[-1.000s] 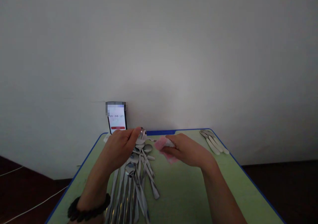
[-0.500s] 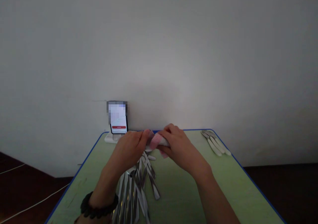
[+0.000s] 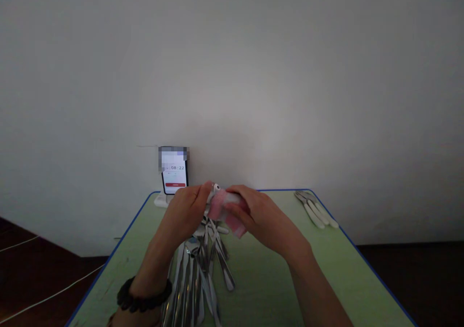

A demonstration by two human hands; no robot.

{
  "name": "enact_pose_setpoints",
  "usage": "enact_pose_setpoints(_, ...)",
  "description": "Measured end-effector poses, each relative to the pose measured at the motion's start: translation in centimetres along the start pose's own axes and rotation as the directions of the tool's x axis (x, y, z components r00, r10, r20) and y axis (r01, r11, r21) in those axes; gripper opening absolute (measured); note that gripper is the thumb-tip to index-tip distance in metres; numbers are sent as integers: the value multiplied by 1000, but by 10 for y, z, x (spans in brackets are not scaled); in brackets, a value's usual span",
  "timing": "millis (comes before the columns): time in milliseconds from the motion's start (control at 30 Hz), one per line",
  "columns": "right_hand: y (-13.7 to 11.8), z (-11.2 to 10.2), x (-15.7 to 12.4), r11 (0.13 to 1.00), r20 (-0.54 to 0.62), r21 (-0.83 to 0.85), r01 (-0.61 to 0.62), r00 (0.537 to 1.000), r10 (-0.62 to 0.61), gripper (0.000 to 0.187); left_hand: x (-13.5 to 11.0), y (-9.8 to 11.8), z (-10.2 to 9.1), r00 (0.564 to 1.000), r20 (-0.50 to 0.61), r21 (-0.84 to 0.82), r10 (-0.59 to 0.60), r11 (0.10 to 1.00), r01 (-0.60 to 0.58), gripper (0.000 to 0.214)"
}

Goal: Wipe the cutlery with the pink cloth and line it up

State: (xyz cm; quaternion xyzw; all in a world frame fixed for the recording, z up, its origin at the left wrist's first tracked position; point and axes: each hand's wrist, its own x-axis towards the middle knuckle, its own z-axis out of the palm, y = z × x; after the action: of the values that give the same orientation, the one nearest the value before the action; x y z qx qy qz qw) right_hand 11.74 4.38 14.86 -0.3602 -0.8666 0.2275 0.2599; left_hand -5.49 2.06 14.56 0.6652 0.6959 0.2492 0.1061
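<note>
Above the back of the table, my left hand (image 3: 190, 208) is closed around a slim white piece (image 3: 217, 187) with a small dark spot at its end; it looks like a utensil handle, mostly hidden by my fingers. My right hand (image 3: 255, 211) grips a pink and white cloth (image 3: 218, 205), which is folded against that piece and hangs below my fingers. Under my hands lies a loose pile of metal cutlery (image 3: 217, 254), including a spoon (image 3: 192, 244). Several long shiny handles (image 3: 184, 288) run side by side toward me.
A few white-handled forks (image 3: 316, 212) lie together at the back right corner of the green table (image 3: 268, 288) with its blue edge. At the back left, a lit phone (image 3: 174, 172) leans on a white stand (image 3: 160, 200). Behind stands a plain wall (image 3: 232, 75).
My left hand has shifted slightly left and the white end now shows beside its thumb. The cloth has turned in my right hand, with more of it hanging down.
</note>
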Motion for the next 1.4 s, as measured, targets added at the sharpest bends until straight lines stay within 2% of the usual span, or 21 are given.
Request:
enact_pose_setpoints(67,-1,2,2,998,33,-49,-45,998,46,27,-2,3,1,999,-3,-34,39,999,-39,53)
enact_pose_setpoints(200,-2,1,3,982,46,-187,4,999,5,18,-2,7,4,996,31,-5,89,996,-89,51)
enact_pose_setpoints(400,3,-12,-3,951,-63,-308,-19,998,0,20,0,6,5,997,77,10,20,1000,-20,50)
enact_pose_setpoints(500,1,-7,-3,954,-127,-299,-14,992,-26,27,0,6,4,996,78,46,39,998,-43,47)
enact_pose_setpoints(567,-3,1,-1,958,-83,-286,16,996,-42,31,0,5,4,994,75,46,79,996,-83,45)
enact_pose_setpoints(633,-7,9,0,959,11,-283,33,999,-31,34,0,4,4,994,68,28,89,995,-91,45)
enact_pose_setpoints(767,-11,15,0,959,127,-282,39,992,-3,35,0,3,5,997,70,-36,42,999,-39,45)
enact_pose_setpoints(1000,-3,3,-2,992,164,-115,-57,984,76,33,-4,8,3,994,46,-150,100,984,-92,47)
enact_pose_setpoints(1233,8,2,2,997,220,-68,-23,975,37,33,-5,3,3,970,23,-87,243,967,-241,42)
enact_pose_setpoints(1333,15,1,3,998,251,-55,-9,968,23,32,-2,4,8,979,22,-31,202,979,-201,41)
enact_pose_setpoints(1400,19,-1,4,999,273,-52,-15,962,28,30,-1,4,10,992,22,-18,127,992,-127,43)
